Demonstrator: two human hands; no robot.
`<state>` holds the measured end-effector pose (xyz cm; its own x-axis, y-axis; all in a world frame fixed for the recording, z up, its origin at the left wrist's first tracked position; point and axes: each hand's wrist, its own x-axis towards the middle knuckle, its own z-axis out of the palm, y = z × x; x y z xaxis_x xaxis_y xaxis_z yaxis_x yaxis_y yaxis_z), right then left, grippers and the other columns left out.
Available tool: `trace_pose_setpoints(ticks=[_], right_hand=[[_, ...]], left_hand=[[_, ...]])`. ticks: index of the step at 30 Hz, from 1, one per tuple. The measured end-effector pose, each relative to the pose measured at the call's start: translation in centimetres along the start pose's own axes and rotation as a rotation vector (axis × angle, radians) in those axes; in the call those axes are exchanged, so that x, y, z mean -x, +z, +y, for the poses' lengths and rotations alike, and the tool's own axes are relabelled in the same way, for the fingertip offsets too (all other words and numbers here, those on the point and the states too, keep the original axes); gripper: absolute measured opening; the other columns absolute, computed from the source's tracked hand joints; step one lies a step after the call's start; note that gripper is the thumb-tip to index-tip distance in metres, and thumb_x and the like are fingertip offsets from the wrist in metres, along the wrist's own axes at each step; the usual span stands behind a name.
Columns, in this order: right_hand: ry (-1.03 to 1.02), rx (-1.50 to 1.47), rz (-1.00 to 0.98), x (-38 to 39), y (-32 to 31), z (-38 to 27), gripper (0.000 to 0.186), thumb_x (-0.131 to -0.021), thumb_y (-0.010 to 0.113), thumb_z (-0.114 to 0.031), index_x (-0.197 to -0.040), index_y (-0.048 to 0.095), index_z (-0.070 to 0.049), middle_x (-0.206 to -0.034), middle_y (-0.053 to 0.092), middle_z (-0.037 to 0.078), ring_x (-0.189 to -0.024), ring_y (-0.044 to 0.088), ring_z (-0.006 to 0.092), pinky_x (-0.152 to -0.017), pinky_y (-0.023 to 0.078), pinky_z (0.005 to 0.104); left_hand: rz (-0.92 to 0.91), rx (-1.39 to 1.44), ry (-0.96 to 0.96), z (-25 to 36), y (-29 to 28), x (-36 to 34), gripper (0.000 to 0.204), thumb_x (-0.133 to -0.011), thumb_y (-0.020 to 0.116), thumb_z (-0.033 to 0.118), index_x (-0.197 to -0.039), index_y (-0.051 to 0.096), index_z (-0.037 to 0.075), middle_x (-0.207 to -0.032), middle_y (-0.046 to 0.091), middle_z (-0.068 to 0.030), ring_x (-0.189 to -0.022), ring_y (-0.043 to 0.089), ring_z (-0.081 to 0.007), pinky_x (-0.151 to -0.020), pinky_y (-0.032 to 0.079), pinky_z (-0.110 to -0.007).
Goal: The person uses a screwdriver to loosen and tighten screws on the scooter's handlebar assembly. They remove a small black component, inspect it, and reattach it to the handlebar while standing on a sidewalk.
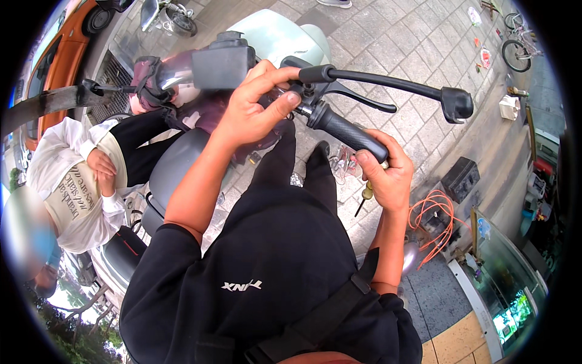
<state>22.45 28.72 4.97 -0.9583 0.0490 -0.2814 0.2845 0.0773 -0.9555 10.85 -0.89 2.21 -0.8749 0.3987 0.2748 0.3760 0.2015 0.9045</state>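
A scooter's handlebar stands before me, with a black textured handlebar grip [350, 131] on its right end. My left hand [262, 103] is closed around the inner part of the handlebar, thumb on top and index finger against a black cylindrical fitting [317, 74]. My right hand [391, 173] wraps the outer end of the grip, thumb pressed on it. A screwdriver [367, 193] with a yellowish handle sticks out below that palm, its tip pointing down. Beyond the grip runs the black brake lever [364, 99]. A long black stem ends in a mirror [456, 105].
A person in a white top [85, 176] sits at left, hands folded, beside a grey scooter seat [179, 167]. Orange cable [438, 212] lies coiled near a black box [461, 177]. A glass case [506, 285] stands lower right. Farther off are an orange car [66, 51] and a bicycle [517, 54].
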Motion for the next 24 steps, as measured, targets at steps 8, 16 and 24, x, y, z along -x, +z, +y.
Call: trace_pose_setpoints(ticks=[8,16,24], right_hand=[[0.018,0.011,-0.005,0.0,0.2,-0.2,0.041,-0.093,0.090,-0.012,-0.129,0.075,0.001,-0.111,0.076,0.004,-0.099,0.069,0.0112,-0.090,0.055,0.0285],[-0.028,0.041,0.024,0.2,0.1,0.6,0.043,-0.093,0.090,-0.012,-0.131,0.074,0.001,-0.114,0.077,0.006,-0.100,0.070,0.0120,-0.092,0.056,0.0293],[0.013,0.029,-0.009,-0.2,0.0,-0.6,0.040,-0.095,0.088,-0.014,-0.130,0.074,0.001,-0.107,0.078,0.005,-0.096,0.070,0.0116,-0.090,0.057,0.0287]], left_hand=[[0.052,0.037,-0.026,0.5,0.4,-0.1,0.038,-0.099,0.082,0.019,-0.135,0.076,0.006,-0.095,0.056,-0.0020,-0.089,0.056,-0.0141,-0.081,0.048,-0.029],[-0.011,-0.027,-0.022,0.3,0.1,0.0,0.042,-0.101,0.077,0.013,-0.141,0.071,0.004,-0.105,0.060,-0.0038,-0.094,0.056,-0.0132,-0.082,0.047,-0.027],[-0.009,-0.032,-0.014,0.4,0.1,0.0,0.042,-0.100,0.078,0.012,-0.141,0.071,0.003,-0.104,0.061,-0.0038,-0.094,0.057,-0.0136,-0.084,0.048,-0.028]])
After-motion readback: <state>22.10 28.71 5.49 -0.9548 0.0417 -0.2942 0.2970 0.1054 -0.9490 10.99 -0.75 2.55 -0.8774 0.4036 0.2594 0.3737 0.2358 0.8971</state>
